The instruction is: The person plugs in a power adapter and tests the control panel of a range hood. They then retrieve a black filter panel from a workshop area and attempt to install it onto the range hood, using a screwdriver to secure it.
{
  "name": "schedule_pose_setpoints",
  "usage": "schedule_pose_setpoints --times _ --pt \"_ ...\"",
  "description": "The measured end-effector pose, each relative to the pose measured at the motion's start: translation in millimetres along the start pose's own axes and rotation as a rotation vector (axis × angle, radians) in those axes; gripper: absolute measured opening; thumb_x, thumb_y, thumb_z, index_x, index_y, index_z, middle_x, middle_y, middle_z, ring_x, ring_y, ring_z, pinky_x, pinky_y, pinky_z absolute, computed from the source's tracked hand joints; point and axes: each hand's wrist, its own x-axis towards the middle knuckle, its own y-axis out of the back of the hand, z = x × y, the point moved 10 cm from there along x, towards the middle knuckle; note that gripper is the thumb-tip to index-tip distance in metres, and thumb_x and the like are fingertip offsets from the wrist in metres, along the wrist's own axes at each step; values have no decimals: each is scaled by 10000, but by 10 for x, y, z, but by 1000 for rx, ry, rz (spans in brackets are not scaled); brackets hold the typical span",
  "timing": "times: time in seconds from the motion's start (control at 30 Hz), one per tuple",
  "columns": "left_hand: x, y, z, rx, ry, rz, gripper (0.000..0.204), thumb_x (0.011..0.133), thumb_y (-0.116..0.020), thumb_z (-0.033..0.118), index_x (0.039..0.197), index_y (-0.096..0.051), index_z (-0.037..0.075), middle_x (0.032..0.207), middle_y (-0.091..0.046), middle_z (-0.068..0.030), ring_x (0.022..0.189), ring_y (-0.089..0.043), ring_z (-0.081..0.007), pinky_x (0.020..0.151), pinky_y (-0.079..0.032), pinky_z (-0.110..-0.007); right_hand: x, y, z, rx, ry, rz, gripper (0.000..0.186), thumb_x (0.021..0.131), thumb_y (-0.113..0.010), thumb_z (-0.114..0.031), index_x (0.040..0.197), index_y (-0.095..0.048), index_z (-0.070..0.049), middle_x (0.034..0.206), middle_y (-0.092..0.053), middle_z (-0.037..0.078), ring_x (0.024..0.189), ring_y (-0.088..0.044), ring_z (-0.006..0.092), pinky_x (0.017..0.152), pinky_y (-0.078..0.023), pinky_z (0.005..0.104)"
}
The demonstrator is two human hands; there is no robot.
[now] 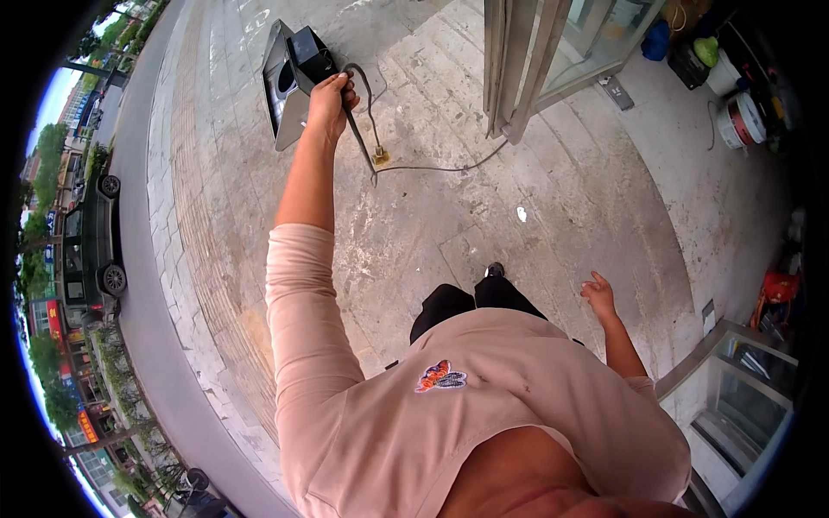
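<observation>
My left hand (330,97) is stretched far forward, its fingers closed around a thick dark cable (370,93). Just beyond it is a black box-shaped thing (311,56) beside a flat grey metal body (275,82) with a dark round opening; whether the hand also touches the box I cannot tell. The cable loops down to a small yellowish piece (380,155) on the ground. From there a thinner cord (445,169) runs to the door frame. My right hand (598,295) hangs low at my right side, fingers apart, holding nothing.
An open glass door (518,69) stands ahead. Buckets (741,121) and other goods crowd the far right, with a red item (781,287) below them. A glass-fronted cabinet or window (747,388) is near my right. On the left, a dark car (91,242) stands along the road (147,259).
</observation>
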Motion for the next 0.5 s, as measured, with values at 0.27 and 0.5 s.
schedule_pose_setpoints --times 0.27,0.5 --pt "3661 -943 54 175 104 -114 190 996 -444 175 855 -530 82 709 -526 -32 612 -510 -164 607 -477 -336 659 174 -748 202 -175 322 607 865 -632 -208 1410 -428 -35 996 -671 82 751 -664 160 597 -463 284" --pt "5942 -1943 -601 20 379 -232 221 1009 -402 262 1025 -515 73 818 -585 -10 751 -569 -163 853 -436 -455 -523 -939 -112 418 -589 729 599 820 -662 -202 1358 -480 -9 957 -689 122 700 -682 187 553 -487 319"
